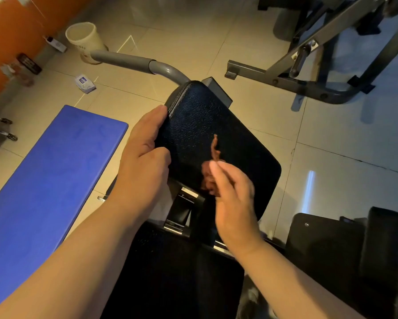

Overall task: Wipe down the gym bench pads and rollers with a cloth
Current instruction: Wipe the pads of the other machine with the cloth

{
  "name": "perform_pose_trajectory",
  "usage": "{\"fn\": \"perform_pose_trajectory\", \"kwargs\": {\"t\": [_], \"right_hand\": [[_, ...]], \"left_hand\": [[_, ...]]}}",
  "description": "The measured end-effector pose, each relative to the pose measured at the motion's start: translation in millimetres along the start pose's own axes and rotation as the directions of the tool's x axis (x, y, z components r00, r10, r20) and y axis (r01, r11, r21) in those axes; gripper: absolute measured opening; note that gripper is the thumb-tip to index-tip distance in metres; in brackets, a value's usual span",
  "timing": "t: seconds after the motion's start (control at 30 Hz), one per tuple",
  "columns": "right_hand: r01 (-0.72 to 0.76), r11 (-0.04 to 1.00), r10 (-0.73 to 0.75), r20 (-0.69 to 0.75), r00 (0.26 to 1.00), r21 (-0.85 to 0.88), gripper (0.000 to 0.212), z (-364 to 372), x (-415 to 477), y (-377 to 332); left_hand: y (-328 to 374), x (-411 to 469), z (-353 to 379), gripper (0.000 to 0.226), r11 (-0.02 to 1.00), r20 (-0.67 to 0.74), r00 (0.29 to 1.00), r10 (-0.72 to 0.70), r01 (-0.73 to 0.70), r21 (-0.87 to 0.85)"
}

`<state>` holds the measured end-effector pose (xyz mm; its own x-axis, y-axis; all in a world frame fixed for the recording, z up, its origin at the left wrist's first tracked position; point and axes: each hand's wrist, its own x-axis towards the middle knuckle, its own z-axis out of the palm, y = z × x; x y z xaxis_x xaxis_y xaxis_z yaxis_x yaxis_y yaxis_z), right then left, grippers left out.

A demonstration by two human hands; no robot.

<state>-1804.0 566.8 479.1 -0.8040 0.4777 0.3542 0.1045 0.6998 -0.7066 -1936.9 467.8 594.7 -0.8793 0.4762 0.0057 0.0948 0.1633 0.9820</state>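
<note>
Black textured bench pad [218, 125] lay just right of a blue board [55, 169]. My left hand [142, 155] gripped the pad's left edge. My right hand [234, 203] hung blurred over its near end, and I could not tell whether it held anything.

Dim warm light, glare on floor tiles [311, 192], right hand [233, 201] motion-blurred.

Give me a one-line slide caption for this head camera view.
Left hand grips the edge of the black bench pad while the blurred right hand is poised over it, a blue bench alongside.
</note>
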Motion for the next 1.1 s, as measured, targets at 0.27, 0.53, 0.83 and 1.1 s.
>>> {"fn": "perform_pose_trajectory", "kwargs": {"t": [0.27, 0.53, 0.83, 1.1], "right_hand": [[-0.599, 0.727, 0.68, -0.234, 0.695, 0.335, 0.047, 14, 40, -39], [-0.05, 0.996, 0.042, 0.107, 0.993, 0.071, 0.051, -1, 20, -41], [-0.321, 0.943, 0.332, -0.226, 0.916, 0.082, 0.045, 2, 91, -51], [0.083, 0.996, -0.083, -0.018, 0.996, -0.025, 0.042, 4, 56, -49]], "left_hand": [[-10, 0, 3, 0.063, 0.993, -0.034, 0.998, 0.047, -0.042, 0.114], [-12, 2, 1, 0.056, 0.999, -0.099, 0.994, -0.038, 0.035, -0.033], [4, -8, 0, 0.069, 0.985, -0.109, 0.99, -0.09, 0.072, -0.156], [9, -7, 1, 0.073, 0.964, -0.105, 0.983, -0.15, 0.121, -0.238]]}}
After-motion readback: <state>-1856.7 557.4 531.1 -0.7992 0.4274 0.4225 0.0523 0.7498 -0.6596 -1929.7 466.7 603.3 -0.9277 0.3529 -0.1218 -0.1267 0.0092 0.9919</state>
